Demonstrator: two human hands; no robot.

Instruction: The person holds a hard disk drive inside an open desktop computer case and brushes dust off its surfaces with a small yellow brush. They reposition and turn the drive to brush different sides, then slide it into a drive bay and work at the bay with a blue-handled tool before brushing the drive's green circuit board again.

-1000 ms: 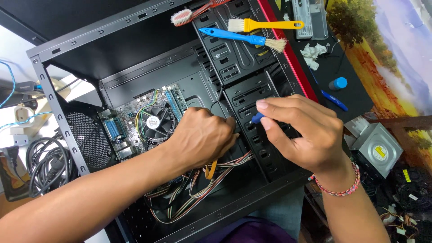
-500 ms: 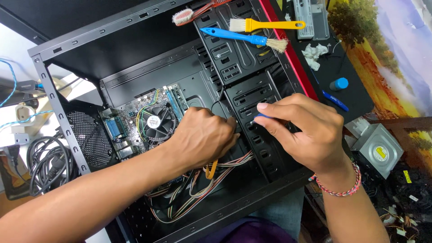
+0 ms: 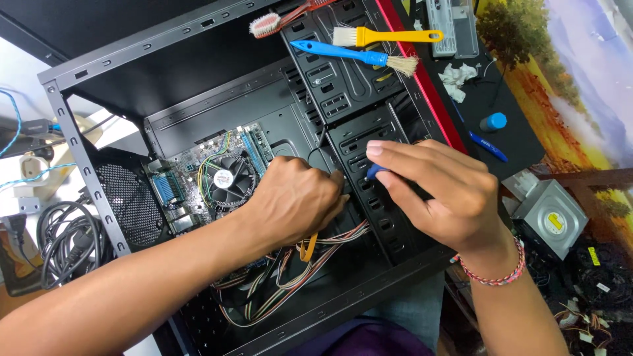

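An open black computer case [image 3: 198, 86] is lying on its side, filling most of the view, with its drive cage [image 3: 369, 145] sitting toward the right. Inside, a motherboard [image 3: 191, 188] is showing at the back, carrying a round black cooling fan [image 3: 227, 179], and a bundle of coloured wires [image 3: 283, 277] is trailing along the bottom of the case.

The left hand [image 3: 293, 201] is reaching into the case beside the fan, its grip curled closed against the drive cage; whether it is clasping anything I cannot tell, as the fingers are hiding it. The right hand [image 3: 442, 194] is hovering over the drive cage, its grip pinching a small blue tool [image 3: 374, 173] between thumb and fingertips, the tool's tip pressing toward the cage wall just beside the left knuckles.

A silver optical drive [image 3: 550, 217] is resting on the surface to the right. A blue-handled brush [image 3: 356, 56] and a yellow-handled brush [image 3: 386, 36] are lying on the cage's top, with a toothbrush [image 3: 270, 23] near them. A blue pen [image 3: 484, 145] is lying near a small blue cap [image 3: 493, 122].
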